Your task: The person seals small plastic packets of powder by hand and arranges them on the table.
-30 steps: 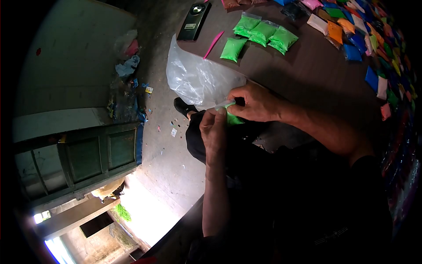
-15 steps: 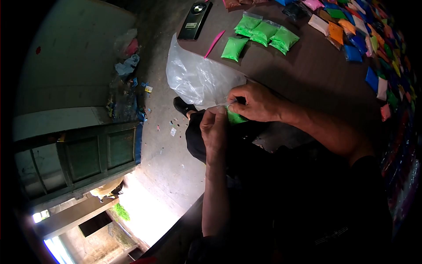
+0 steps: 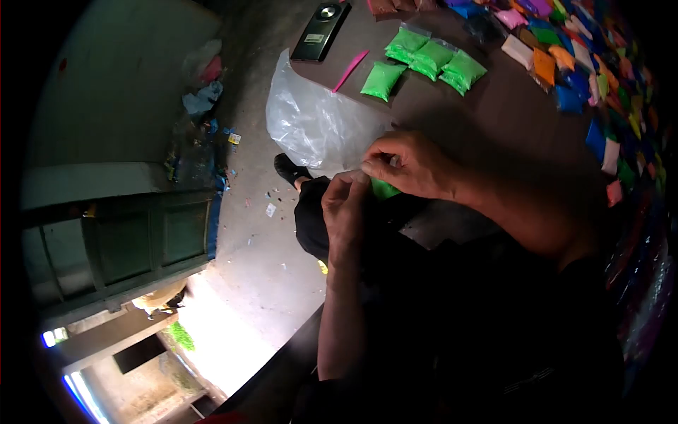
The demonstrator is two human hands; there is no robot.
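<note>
My left hand (image 3: 344, 205) pinches the upper edge of a small bag of bright green material (image 3: 383, 189) over my lap. Close beside it, my right hand (image 3: 409, 162) has thumb and fingers closed on the same bag's edge. Both hands hide most of the bag. Several filled green bags (image 3: 431, 59) lie on the dark table beyond my hands, one (image 3: 383, 80) a little apart from the others. A pink stick-like tool (image 3: 350, 71) rests left of them, near the table's edge.
A dark phone (image 3: 320, 32) lies at the table's left corner. A large clear plastic bag (image 3: 318, 124) hangs beside the table edge. Many coloured packets (image 3: 544, 67) cover the right side. Litter (image 3: 270, 210) is scattered on the floor, with a green door (image 3: 127, 244) at left.
The camera view has shifted slightly, moving the tabletop things a little right. My fingertips have come closer together on the bag's edge, and its clear top is now hidden.
</note>
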